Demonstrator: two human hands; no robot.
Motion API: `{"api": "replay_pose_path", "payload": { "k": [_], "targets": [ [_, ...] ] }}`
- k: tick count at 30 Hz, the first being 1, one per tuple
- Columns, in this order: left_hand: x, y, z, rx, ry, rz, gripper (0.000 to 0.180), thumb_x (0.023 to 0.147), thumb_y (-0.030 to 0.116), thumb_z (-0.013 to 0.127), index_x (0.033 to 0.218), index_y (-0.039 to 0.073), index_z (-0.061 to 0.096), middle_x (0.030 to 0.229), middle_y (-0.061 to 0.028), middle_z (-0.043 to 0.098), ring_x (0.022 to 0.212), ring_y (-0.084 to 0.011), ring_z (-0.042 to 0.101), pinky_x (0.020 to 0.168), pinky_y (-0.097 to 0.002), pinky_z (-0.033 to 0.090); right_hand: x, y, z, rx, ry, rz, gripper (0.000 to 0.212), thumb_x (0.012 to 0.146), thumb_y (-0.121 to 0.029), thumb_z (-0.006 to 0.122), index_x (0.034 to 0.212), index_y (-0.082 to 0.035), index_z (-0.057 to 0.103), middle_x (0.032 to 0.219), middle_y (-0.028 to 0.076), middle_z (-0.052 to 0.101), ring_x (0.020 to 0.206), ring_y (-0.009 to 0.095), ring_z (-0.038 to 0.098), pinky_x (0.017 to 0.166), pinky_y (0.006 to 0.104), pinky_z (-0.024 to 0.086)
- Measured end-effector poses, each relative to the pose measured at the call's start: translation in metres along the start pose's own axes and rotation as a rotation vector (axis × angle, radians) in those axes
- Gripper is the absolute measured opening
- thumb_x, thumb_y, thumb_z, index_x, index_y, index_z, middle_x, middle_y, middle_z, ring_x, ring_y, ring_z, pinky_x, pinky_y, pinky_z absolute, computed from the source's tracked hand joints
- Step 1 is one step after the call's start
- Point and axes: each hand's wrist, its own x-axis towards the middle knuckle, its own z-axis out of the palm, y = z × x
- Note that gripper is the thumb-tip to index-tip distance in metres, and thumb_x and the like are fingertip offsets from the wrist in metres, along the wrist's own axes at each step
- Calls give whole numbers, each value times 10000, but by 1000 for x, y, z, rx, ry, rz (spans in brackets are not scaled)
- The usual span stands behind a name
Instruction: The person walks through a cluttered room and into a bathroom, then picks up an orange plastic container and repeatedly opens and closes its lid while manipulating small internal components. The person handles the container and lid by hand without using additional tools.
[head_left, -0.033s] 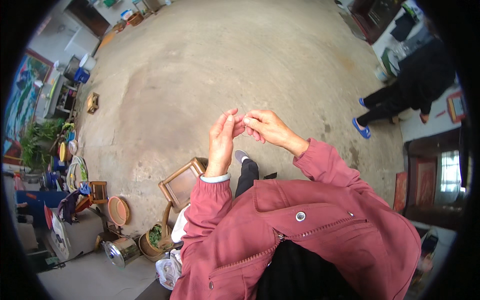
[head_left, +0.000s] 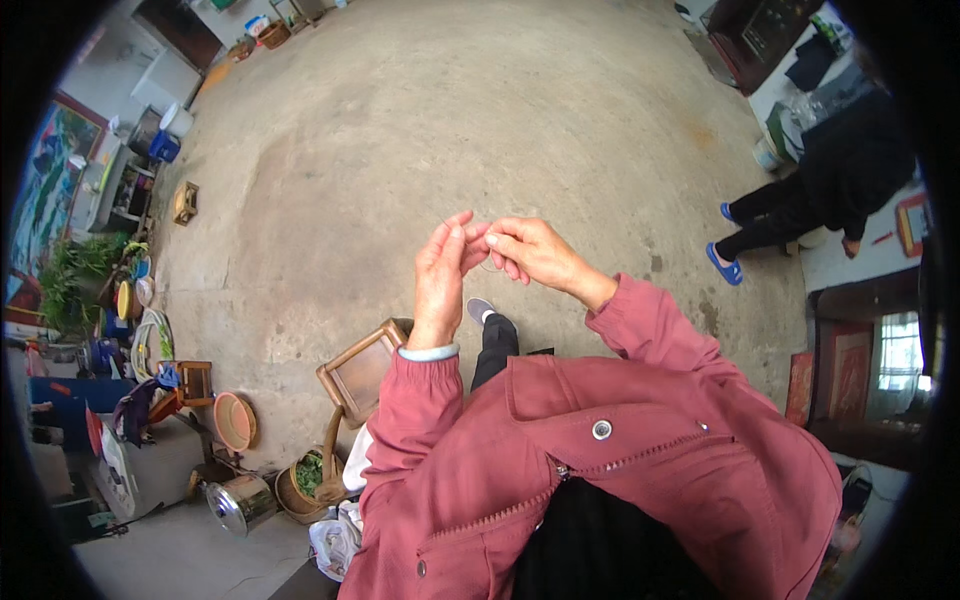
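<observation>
Both my hands are raised in front of my chest, above the concrete floor, with their fingertips meeting. My left hand (head_left: pixel 440 285), with a pale bracelet (head_left: pixel 429 353) at its wrist, has its thumb bent against the index finger; whatever it pinches is too small to make out. My right hand (head_left: pixel 538 252) is closed in a pinch of thumb and index finger, its other fingers curled under. A faint thin strand (head_left: pixel 491 267) curves below the right fingertips, looking like thread. Dark red jacket sleeves (head_left: pixel 655 325) cover both my forearms.
A wooden stool or chair (head_left: pixel 362 372) stands close at my left. Beyond it are a basket with greens (head_left: pixel 297 490), a metal pot (head_left: pixel 240 503) and a pink basin (head_left: pixel 234 421). A person in black (head_left: pixel 840 170) with blue slippers stands at the right.
The view has shifted very slightly, and my left hand sits a touch farther left. Both hands keep the same pinching pose.
</observation>
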Motion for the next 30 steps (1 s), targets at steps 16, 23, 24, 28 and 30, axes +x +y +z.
{"api": "replay_pose_path", "payload": {
  "k": [16, 23, 24, 28, 30],
  "targets": [
    [350, 89, -149, -512, 172, 109, 320, 1018, 174, 483, 1244, -52, 498, 973, -101, 599, 983, -229, 586, 968, -388, 480, 363, -43, -13, -387, 153, -276, 319, 902, -256, 668, 1040, 28, 624, 832, 172, 667, 726, 232, 638, 618, 379, 505],
    [496, 124, -233, -483, 357, 269, 177, 1011, 154, 468, 1042, -10, 527, 931, -117, 588, 903, -252, 618, 911, -423, 522, 560, -62, -15, -429, -25, -374, 266, 889, -221, 670, 1020, 8, 638, 849, 194, 671, 687, 298, 650, 614, 383, 498],
    [515, 132, -246, -494, 374, 279, 170, 1012, 152, 459, 1032, -4, 524, 925, -118, 586, 892, -253, 620, 900, -424, 528, 589, -66, -11, -414, -48, -245, 250, 884, -202, 674, 1028, 0, 638, 839, 173, 670, 679, 301, 646, 603, 382, 496],
    [553, 155, -296, -519, 552, 403, 191, 1026, 164, 422, 1063, -4, 506, 915, -105, 562, 889, -237, 605, 901, -415, 525, 667, -72, 14, -504, -135, -501, 208, 869, -133, 683, 1046, -36, 634, 839, 137, 654, 651, 268, 634, 577, 359, 496],
    [556, 162, -323, -550, 683, 452, 198, 1030, 165, 412, 1073, -7, 499, 915, -101, 554, 886, -230, 599, 904, -413, 524, 706, -74, 43, -561, -141, -694, 164, 866, -73, 678, 1019, -34, 634, 824, 126, 643, 613, 221, 620, 542, 327, 484]
  ]
}}
